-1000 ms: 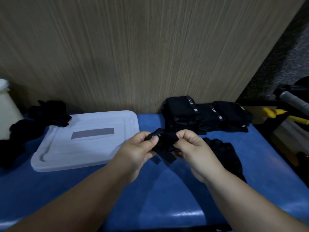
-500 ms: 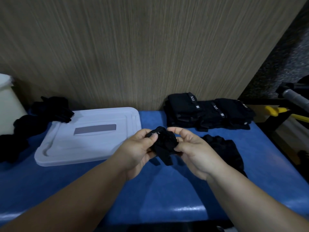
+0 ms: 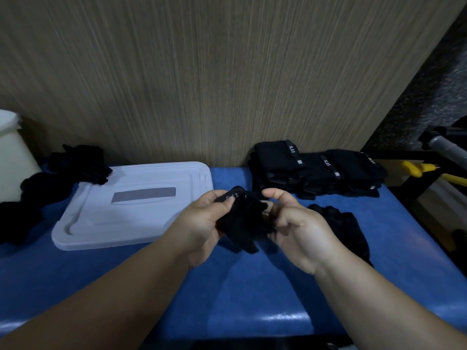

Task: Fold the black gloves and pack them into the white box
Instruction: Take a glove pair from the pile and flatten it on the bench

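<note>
Head view: 2 bare hands meet above the blue padded table, with 1 black glove bunched between them in mid-air. I log the left hand as pinching the cuff end, thumb pressed on top near faint white lettering. The right hand has its fingers curled into the glove's other side and its thumb lifted off the cloth. The fabric looks soft, matte and crumpled.

1 white box sits left of the hands; I see only a flat, smooth plastic top with rounded corners, ridged edges and 1 grey rectangular label. 1 loose glove lies flat just right of the right hand. 1 stack of folded gloves stands against the wood-grain wall, showing 3 lettered straps; I cannot count the gloves in it. 1 loose black heap touches the box's far left corner.
</note>
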Available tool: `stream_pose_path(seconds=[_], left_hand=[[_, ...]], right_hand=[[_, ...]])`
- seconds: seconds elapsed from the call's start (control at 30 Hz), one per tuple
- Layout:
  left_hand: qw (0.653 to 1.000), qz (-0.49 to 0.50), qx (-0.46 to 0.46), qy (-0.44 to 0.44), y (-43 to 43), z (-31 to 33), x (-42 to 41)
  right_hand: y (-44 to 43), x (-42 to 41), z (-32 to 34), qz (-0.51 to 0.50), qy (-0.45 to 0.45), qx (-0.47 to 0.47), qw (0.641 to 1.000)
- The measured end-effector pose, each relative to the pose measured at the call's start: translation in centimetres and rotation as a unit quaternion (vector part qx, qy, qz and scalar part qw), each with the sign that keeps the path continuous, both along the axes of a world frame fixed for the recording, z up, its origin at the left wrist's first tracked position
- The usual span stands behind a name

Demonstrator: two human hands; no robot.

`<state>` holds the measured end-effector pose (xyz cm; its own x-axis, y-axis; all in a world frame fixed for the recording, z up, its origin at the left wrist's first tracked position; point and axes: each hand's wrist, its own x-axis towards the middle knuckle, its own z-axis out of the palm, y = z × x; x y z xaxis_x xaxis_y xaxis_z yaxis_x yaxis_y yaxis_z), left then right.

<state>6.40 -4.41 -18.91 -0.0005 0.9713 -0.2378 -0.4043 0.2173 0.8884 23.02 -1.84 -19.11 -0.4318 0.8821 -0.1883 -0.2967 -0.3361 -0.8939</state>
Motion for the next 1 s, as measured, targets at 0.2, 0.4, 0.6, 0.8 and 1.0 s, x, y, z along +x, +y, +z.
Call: stream_pose_path(seconds=[0.2, 0.4, 0.6, 0.8, 1.0], left_hand=[[0.994, 0.033, 0.035, 0.094, -0.3, -0.3, -0.1], [0.996, -0.02, 0.037, 0.075, -0.6, -0.1, 0.0], [0.999, -0.01, 0.011, -0.048, 0.0, 0.6, -0.4], [0.995, 0.002, 0.02, -0.102, 0.5, 1.1, -1.5], [0.997, -0.059, 0.036, -0.043, -0.1, 1.0, -1.5]], right_hand=[[-0.5, 0.2, -0.3, 0.014, -0.134, 0.055, 0.989], [-0.6, -0.4, -0.6, -0.055, -0.19, 0.097, 0.975], [-0.1, 0.4, 0.5, -0.047, -0.125, 0.072, 0.989], [0.1, 1.3, 1.3, -0.03, -0.097, 0.065, 0.993], [-0.3, 2.0, 2.1, 0.028, -0.151, 0.084, 0.985]])
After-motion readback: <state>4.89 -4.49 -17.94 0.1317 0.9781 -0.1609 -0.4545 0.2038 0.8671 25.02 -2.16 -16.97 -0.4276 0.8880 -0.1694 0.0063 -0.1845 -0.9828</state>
